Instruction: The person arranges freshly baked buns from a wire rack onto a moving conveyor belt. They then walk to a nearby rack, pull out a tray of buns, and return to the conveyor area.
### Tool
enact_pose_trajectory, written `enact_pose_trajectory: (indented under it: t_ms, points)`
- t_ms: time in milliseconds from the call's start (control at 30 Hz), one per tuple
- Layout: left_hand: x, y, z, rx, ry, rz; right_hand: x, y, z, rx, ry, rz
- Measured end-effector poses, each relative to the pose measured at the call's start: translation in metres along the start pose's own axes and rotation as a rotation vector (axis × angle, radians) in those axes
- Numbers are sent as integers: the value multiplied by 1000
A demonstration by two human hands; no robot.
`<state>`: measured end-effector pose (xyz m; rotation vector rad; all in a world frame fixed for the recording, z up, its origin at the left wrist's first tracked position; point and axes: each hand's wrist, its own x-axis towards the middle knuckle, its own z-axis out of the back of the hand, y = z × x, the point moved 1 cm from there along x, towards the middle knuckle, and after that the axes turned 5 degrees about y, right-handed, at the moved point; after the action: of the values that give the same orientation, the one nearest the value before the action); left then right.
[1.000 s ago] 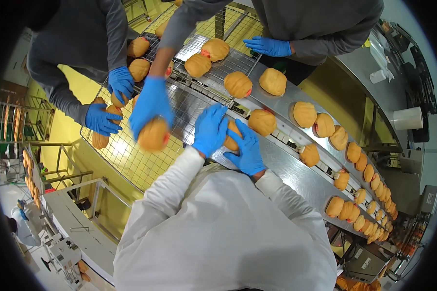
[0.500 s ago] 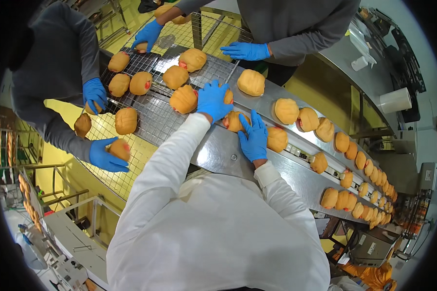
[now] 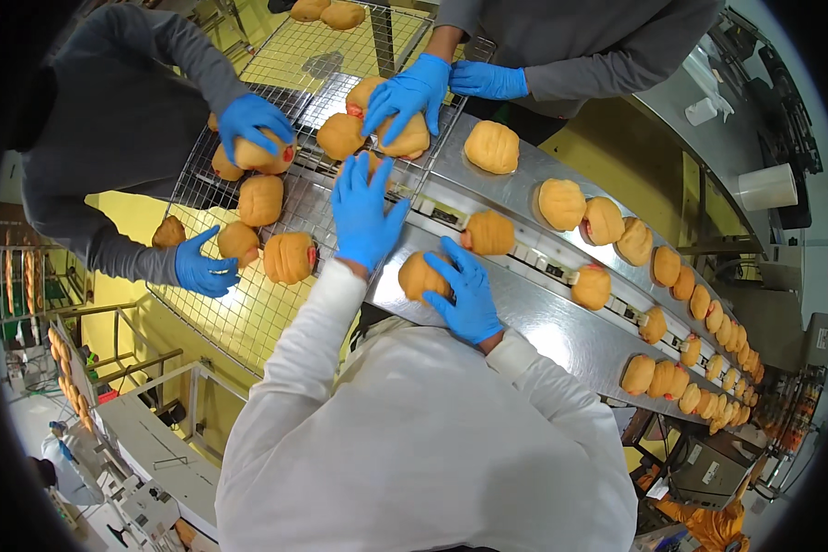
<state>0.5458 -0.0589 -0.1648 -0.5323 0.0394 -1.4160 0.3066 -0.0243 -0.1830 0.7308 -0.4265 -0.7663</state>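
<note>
My left hand (image 3: 368, 210), in a blue glove, reaches over the wire rack's edge, fingers stretched and thumb apart. Its fingers lie across a golden-brown bun (image 3: 374, 160), mostly hidden beneath them. Closer to me, my right hand (image 3: 467, 293) curls its fingers over the right side of another bun (image 3: 416, 277) on the steel ledge (image 3: 396, 296). Just beyond that hand, a bun (image 3: 489, 233) sits on the conveyor's middle channel. Several buns show red filling at one side.
Two co-workers' blue-gloved hands handle buns on the wire rack (image 3: 213, 322): one hand (image 3: 412, 92) at the far side, another (image 3: 253, 124) at the left. Rows of buns (image 3: 561, 204) run along the steel conveyor (image 3: 561, 327) to the right. A white cylindrical container (image 3: 768, 188) stands far right.
My left hand has moved left, toward the rack. My right hand has come nearer to me, with a bun now under its fingers on the ledge. Co-workers' hands have shifted among the rack's buns.
</note>
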Motion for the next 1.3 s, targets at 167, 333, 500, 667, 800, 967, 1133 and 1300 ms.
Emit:
enact_pose_trajectory:
  t_ms: [167, 333, 500, 667, 800, 967, 1133, 1300]
  points:
    - [32, 23, -8, 156, 285, 230, 24, -20, -2, -107, -60, 125]
    - [3, 8, -4, -204, 275, 166, 53, -39, 10, -94, -255, -58]
    - [-48, -8, 17, -391, 112, -223, 39, -12, 7, 63, -177, 75]
    - [-83, 44, 70, 89, 6, 180, 18, 10, -6, -115, 57, 166]
    - [-113, 77, 81, 118, 218, 426, 24, 4, -5, -26, -22, 110]
    - [-117, 86, 76, 47, 116, 476, 55, -19, 5, -14, 5, 139]
    - [-109, 24, 62, -73, 66, 299, 80, -53, 24, -266, -127, 1]
    - [-99, -29, 30, -298, 206, -53, 27, -21, 11, 193, -70, 64]
